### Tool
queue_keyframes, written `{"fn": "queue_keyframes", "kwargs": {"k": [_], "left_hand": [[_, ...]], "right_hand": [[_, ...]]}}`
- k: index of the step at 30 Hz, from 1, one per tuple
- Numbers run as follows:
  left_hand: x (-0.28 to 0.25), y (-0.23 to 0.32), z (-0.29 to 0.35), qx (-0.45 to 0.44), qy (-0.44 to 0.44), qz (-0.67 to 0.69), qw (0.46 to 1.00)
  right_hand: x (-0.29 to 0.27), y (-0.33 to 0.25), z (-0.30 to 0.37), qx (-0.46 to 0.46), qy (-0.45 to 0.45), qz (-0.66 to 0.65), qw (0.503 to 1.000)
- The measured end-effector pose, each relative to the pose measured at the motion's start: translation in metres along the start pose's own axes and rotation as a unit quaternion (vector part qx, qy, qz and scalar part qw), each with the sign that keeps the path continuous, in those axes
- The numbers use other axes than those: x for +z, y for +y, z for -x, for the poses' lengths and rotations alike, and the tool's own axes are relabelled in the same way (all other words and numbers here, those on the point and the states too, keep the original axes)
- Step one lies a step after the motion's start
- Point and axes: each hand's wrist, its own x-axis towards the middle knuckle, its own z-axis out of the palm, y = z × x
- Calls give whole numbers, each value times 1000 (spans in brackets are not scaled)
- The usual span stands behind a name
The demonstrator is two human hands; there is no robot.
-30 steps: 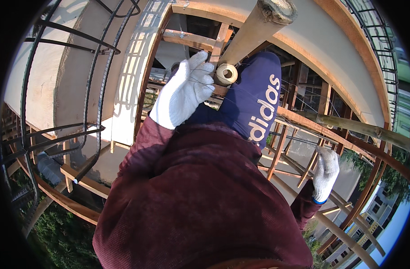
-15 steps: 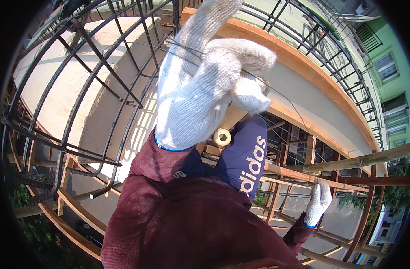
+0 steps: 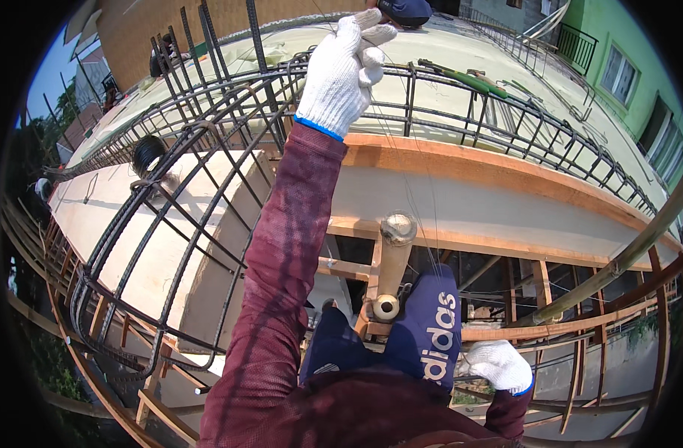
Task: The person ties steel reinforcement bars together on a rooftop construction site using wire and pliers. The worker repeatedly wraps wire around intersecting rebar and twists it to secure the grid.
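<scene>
My left hand [image 3: 341, 75], in a white knitted glove with a blue cuff, is raised at arm's length over the far rebar cage [image 3: 410, 97]. Its fingers are curled together around thin tie wire [image 3: 434, 216]. Strands of that wire run down from the hand toward my right thigh. Low on the right, beside the thigh, my gloved right hand [image 3: 498, 366] is closed, its fingertips turned away; whatever it grips is hidden. Left of my arm stands a bent rebar cage [image 3: 136, 205], with a coil of dark wire [image 3: 147, 155] at its top.
Timber-edged formwork [image 3: 461, 172] crosses ahead of me. A bamboo post [image 3: 396, 257] stands between my knees, and a bamboo pole [image 3: 610, 270] slants at right. Gaps open below through timber framing. Upright rebars [image 3: 258, 52] rise near my left hand. Another person [image 3: 405, 11] crouches on the far deck.
My left hand has gone up and away, stretching out past the formwork. My right hand has come down and inward beside my thigh. The view has tilted up, showing more deck.
</scene>
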Motion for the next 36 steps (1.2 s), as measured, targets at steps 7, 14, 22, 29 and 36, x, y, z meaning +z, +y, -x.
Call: {"fn": "queue_keyframes", "kwargs": {"k": [7, 14, 22, 29, 36], "left_hand": [[27, 52, -7, 39, -288, 9, 957], [14, 48, -36, 49, -272, 136, 951], [-39, 78, -37, 33, -177, 231, 956], [10, 90, -1, 147, -238, 148, 949], [-77, 123, -51, 107, -57, 130, 984]], "right_hand": [[-21, 33, 27, -50, 524, -395, 753], [-3, 50, -31, 140, 161, 106, 971], [-4, 51, -6, 77, 404, -276, 869], [-6, 67, -43, 164, 450, 190, 857], [-14, 33, -3, -177, -37, -416, 891]]}}
